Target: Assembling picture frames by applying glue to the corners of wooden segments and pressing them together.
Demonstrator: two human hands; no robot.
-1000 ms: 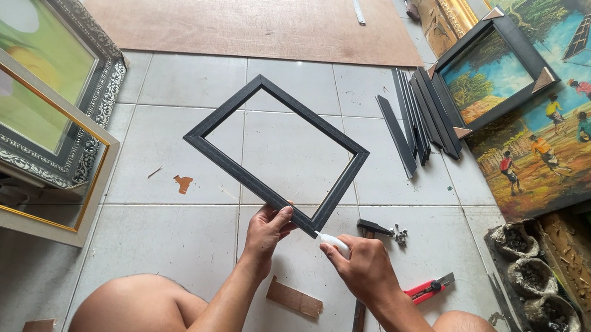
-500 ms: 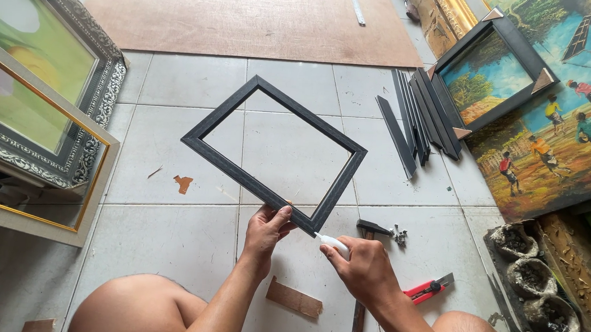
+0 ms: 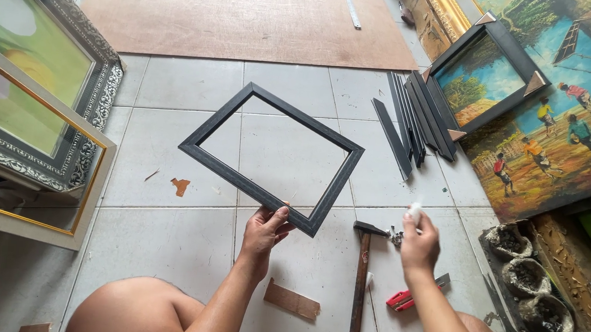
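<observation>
A tiled floor of pale square tiles carries everything, with a flat brown board lying across its far side. On the right leans a big painting of figures on orange ground, and a smaller landscape in a dark frame rests against it. At the left stand two framed pictures, one with an ornate silver border, one edged in gold. In the middle, the empty black frame, a thin matte rectangle, is held up over the tiles; the left hand grips its near edge close to the corner, thumb on top and fingers beneath. Loose black frame strips lie side by side just beyond it. A hammer with a wooden handle lies on the floor near the right hand, whose fingers pinch a small white lump. Three lumpy grey bowls sit in a tray at the right edge; their contents cannot be told.
</observation>
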